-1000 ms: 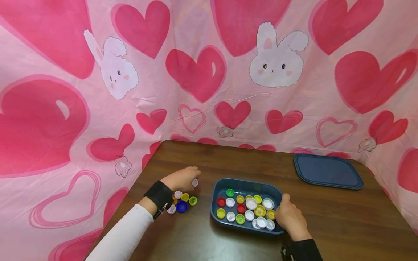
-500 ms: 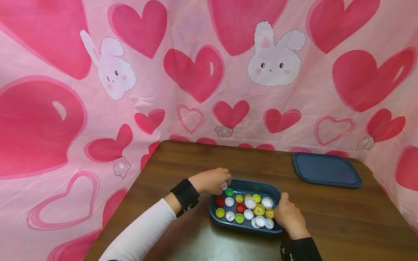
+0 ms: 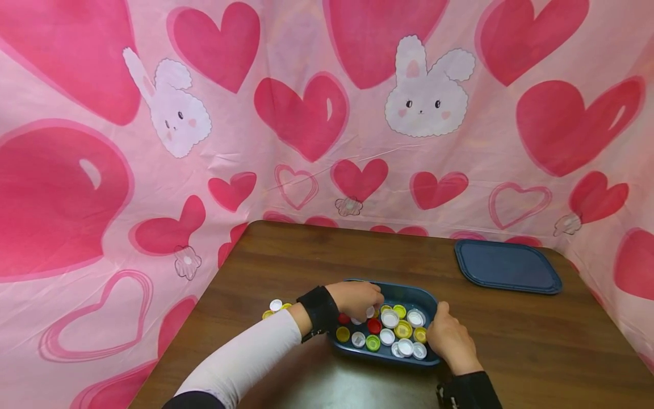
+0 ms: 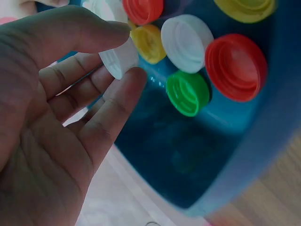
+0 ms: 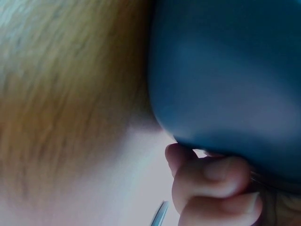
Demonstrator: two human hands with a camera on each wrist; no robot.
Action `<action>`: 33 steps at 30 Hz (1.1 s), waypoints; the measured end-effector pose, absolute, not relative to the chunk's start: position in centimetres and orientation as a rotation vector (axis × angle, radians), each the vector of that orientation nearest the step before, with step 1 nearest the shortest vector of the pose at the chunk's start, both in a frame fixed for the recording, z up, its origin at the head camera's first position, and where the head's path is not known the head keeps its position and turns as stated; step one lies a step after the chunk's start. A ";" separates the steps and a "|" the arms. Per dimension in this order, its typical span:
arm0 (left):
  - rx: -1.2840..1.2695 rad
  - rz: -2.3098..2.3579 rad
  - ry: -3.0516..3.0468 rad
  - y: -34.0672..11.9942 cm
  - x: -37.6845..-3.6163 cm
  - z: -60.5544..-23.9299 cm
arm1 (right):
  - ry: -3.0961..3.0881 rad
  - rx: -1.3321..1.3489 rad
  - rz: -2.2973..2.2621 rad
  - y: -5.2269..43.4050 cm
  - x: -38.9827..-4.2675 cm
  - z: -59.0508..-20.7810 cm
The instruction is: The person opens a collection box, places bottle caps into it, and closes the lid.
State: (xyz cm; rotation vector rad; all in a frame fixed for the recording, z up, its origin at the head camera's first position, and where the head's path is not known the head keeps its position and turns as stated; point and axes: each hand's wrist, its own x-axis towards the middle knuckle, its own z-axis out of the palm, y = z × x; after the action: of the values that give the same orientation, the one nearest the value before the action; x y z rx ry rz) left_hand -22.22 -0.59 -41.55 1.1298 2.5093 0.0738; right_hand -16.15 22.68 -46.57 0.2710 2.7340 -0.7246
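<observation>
My left hand point(image 3: 355, 298) reaches over the left part of a dark blue plastic box point(image 3: 409, 292). Thumb and index finger pinch a white bottle cap point(image 4: 120, 61) by its edge, as the left wrist view shows. Beneath and around it lie several caps on the box floor, among them a green cap point(image 4: 188, 93), a red cap point(image 4: 236, 67) and a yellow cap point(image 4: 149, 43). At the box's right end, my right hand point(image 3: 453, 341) grips the rim; in the right wrist view its fingers point(image 5: 211, 183) are curled at the rim against the outer wall point(image 5: 221, 84).
Left of the box, partly hidden by my left forearm, loose caps lie on the brown wooden table point(image 3: 306, 250), including a white cap point(image 3: 276, 305). A flat dark blue lid point(image 3: 506, 267) lies at the back right. A pink heart-patterned cloth point(image 3: 301, 113) hangs behind.
My left hand has carried the white cap rightward from beside the loose caps on the table to inside the box's outline. The right hand has stayed on the rim.
</observation>
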 end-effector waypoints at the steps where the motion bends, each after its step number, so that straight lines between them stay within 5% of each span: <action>1: 1.134 0.061 2.506 -0.5 -22.2 -41.6 | 2.732 0.271 -0.726 22.7 -16.2 -46.6; 33: 1.152 -0.049 2.470 0.2 -21.7 -41.3 | 2.731 0.276 -0.716 22.5 -16.1 -46.5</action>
State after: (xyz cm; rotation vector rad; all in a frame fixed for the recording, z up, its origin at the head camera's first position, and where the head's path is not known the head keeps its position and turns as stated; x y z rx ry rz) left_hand -21.70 0.18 -41.26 1.1516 2.4697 -0.0491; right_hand -16.15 22.53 -46.52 0.2764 2.7313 -0.7165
